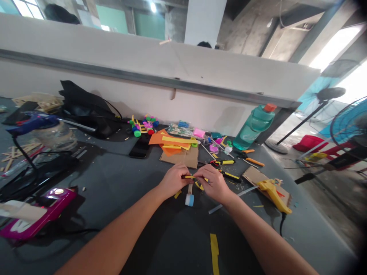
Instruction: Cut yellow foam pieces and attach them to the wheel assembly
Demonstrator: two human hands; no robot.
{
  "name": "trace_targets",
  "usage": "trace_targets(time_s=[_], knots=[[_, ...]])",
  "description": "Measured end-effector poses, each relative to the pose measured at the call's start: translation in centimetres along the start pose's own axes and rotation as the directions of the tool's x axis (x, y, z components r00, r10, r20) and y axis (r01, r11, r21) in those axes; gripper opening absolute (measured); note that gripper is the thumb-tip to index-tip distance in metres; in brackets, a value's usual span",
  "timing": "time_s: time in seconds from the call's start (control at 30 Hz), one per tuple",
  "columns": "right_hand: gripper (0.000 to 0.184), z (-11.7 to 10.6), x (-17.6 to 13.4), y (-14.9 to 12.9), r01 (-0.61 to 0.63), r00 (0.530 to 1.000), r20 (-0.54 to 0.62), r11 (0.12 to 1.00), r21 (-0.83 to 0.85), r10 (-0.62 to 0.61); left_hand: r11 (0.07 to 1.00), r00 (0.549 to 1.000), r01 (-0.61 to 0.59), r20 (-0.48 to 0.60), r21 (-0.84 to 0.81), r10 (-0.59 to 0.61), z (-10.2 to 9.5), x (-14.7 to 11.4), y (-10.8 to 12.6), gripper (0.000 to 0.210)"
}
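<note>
My left hand [174,180] is closed, its fingertips pinching a narrow yellow paper strip [189,177] over the middle of the table. From the other side my right hand [213,182] pinches the same strip, and a curled yellow piece shows by its fingers. Just below my fingers lies a flat wooden stick [190,188] with a blue and white bottle cap [189,200] at its near end. A small yellow scrap [177,194] rests beside my left hand. Nearer to me is a longer yellow strip [214,253].
Orange and yellow paper sheets [172,142] lie on cardboard [183,156] behind my hands, near a black phone [140,147]. Right of me are a yellow glue gun [273,193], orange-handled pliers [254,157] and a teal bottle [254,128]. A magenta device [43,217] sits left.
</note>
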State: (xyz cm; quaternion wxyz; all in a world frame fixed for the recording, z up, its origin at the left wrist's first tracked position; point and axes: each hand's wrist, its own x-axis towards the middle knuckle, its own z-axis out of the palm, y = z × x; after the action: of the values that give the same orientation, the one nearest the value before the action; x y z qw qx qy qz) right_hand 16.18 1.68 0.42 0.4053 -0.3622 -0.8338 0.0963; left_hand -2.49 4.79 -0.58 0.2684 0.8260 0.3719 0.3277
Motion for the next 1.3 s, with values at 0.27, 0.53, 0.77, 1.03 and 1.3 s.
trace_targets(time_s=[0.27,0.53,0.77,1.03,1.3], knots=[[0.018,0.0,-0.1,-0.1,0.001,1.000,0.008,1.000,-0.022,-0.001,1.000,1.000,-0.013,-0.013,-0.005,0.013,0.1,0.0,0.0,0.019],[0.017,0.0,-0.1,-0.3,-0.002,1.000,0.009,0.999,-0.049,0.003,1.000,1.000,-0.007,0.001,0.009,0.007,-0.1,0.0,0.2,0.018],[0.023,-0.5,0.1,-0.9,-0.003,1.000,-0.005,0.994,-0.108,0.002,0.999,1.000,-0.017,0.010,0.039,0.016,0.0,0.0,0.0,0.020],[0.016,-0.5,0.1,0.0,0.060,0.997,0.064,0.981,-0.184,-0.049,0.998,0.999,-0.031,0.013,0.053,0.030,0.0,-0.1,-0.2,0.021],[0.015,-0.4,0.0,0.3,0.065,0.997,0.053,0.984,-0.167,-0.056,0.998,1.000,-0.027,0.014,0.064,0.026,0.0,-0.1,-0.1,0.020]])
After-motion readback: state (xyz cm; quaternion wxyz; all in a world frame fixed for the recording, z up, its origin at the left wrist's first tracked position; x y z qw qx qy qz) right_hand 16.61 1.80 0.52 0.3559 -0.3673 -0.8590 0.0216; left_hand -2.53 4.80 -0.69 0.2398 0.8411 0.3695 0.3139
